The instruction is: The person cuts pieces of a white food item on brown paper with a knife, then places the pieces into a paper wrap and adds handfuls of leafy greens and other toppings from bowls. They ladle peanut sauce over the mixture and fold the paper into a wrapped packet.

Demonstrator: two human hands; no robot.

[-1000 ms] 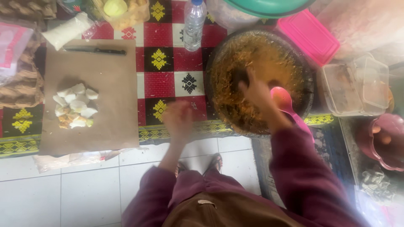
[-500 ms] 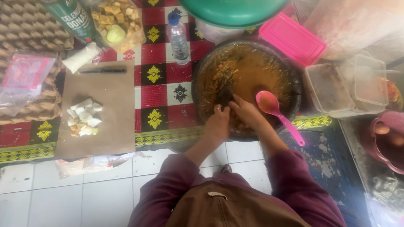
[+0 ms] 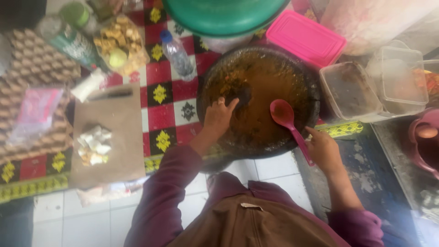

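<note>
A wide dark stone mortar [image 3: 307, 89] holds a brown ground paste. My left hand [image 3: 218, 118] rests on its near left side, fingers closed around a dark pestle [image 3: 241, 93] that stands in the paste. A pink plastic spoon [image 3: 289, 123] lies with its bowl in the mortar and its handle over the near rim. My right hand [image 3: 323, 150] holds the end of that handle just outside the rim.
A brown cutting board [image 3: 120, 151] with pale cut pieces [image 3: 93, 145] and a knife [image 3: 111, 95] lies left. A water bottle [image 3: 176, 53], a green basin [image 3: 224, 16], a pink lidded box [image 3: 305, 39] and clear tubs [image 3: 351, 91] ring the mortar on a red patterned mat.
My left hand has moved up into the mortar and closed on the pestle. My right hand has slid down from the paste to the spoon's handle end. The view has shifted right.
</note>
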